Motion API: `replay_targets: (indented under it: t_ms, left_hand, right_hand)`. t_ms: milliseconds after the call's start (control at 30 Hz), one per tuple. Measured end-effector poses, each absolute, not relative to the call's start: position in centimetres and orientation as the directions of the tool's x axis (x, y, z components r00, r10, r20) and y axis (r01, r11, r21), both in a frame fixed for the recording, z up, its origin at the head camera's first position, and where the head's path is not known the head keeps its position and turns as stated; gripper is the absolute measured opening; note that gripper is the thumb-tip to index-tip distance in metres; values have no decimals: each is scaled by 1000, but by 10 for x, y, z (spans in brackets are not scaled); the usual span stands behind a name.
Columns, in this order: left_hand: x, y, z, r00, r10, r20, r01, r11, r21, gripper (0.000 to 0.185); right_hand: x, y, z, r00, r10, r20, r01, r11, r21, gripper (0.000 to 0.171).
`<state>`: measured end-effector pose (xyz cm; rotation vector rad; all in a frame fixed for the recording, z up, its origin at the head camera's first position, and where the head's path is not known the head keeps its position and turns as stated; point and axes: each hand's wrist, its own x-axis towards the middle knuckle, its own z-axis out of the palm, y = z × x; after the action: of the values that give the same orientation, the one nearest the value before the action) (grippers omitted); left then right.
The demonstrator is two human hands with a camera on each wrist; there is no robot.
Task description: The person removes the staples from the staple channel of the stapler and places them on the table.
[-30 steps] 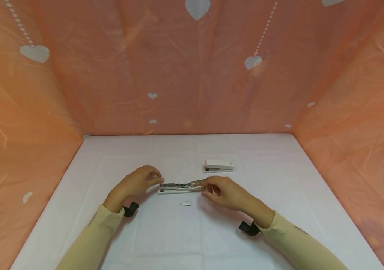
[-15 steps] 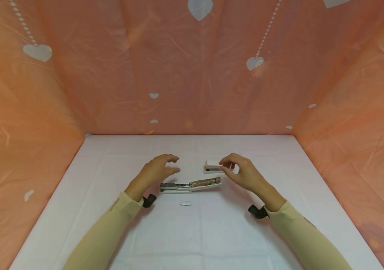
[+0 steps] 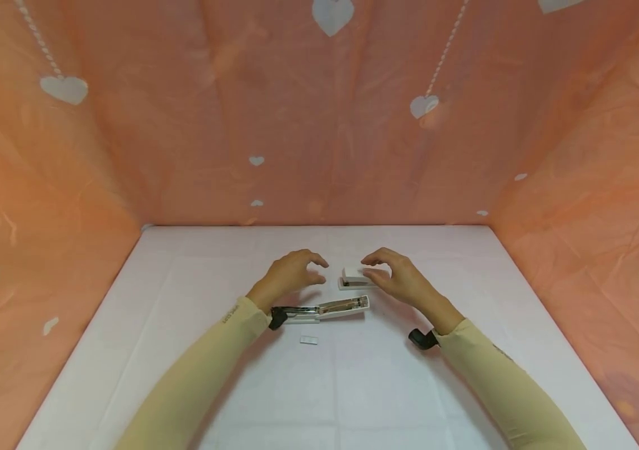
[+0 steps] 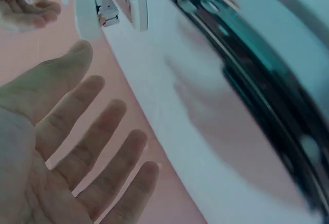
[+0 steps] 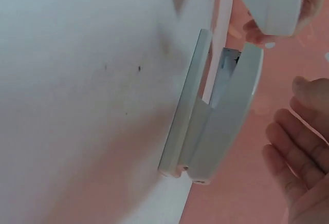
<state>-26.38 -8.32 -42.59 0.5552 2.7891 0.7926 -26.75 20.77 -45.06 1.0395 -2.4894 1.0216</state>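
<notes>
A small closed white stapler (image 3: 354,279) stands near the middle of the white table (image 3: 353,394). My right hand (image 3: 392,275) hovers just right of it and partly over it, fingers loosely curved; in the right wrist view those fingers (image 5: 300,157) are apart from the stapler (image 5: 221,121). My left hand (image 3: 297,270) hovers just left of it, palm open and fingers spread (image 4: 87,147), holding nothing, with the stapler (image 4: 110,5) ahead of it. Nearer me a second stapler (image 3: 325,308) lies opened out flat, its metal channel showing.
A short strip of staples (image 3: 308,340) lies on the table in front of the opened stapler. Orange cloth with white hearts (image 3: 319,125) walls the table at the back and on both sides. Black straps sit at both wrists.
Both hands have let go of the opened stapler and moved away from me, closing in on the small closed stapler from either side. The opened stapler lies still.
</notes>
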Motion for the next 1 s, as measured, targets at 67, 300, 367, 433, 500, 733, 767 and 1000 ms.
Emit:
replay_targets:
  t_ms: [67, 300, 367, 433, 500, 733, 767, 1000]
  left_hand:
    - [-266, -77, -429, -913, 397, -91, 289, 789, 542, 39]
    - [-273, -61, -436, -908, 407, -99, 302, 799, 520, 39]
    - [-274, -58, -436, -905, 412, -106, 308, 807, 504, 39]
    - [-275, -55, -435, -900, 420, -114, 316, 811, 493, 40]
    - [-276, -52, -435, -896, 429, -118, 325, 812, 485, 40]
    - [-282, -47, -438, -901, 412, -139, 294, 813, 503, 35]
    - [-282, -47, -439, -901, 409, -142, 288, 811, 509, 34]
    - [-280, -43, -438, -903, 403, -149, 287, 823, 490, 27]
  right_hand:
    - [-269, 206, -453, -719, -534, 446, -693, 497, -523, 21]
    - [-274, 200, -457, -750, -551, 366, -651, 516, -557, 24]
    - [-276, 198, -458, -758, -555, 342, -639, 530, -557, 26]
    - [-277, 196, -458, -767, -559, 316, -627, 543, -559, 29]
    - [-278, 195, -458, -776, -560, 291, -612, 557, -561, 31]
    - [-281, 192, -463, -804, -543, 243, -575, 601, -556, 36]
    - [-282, 192, -464, -806, -539, 243, -571, 601, -560, 36]
    - [-282, 193, -473, -831, -499, 244, -529, 576, -623, 35]
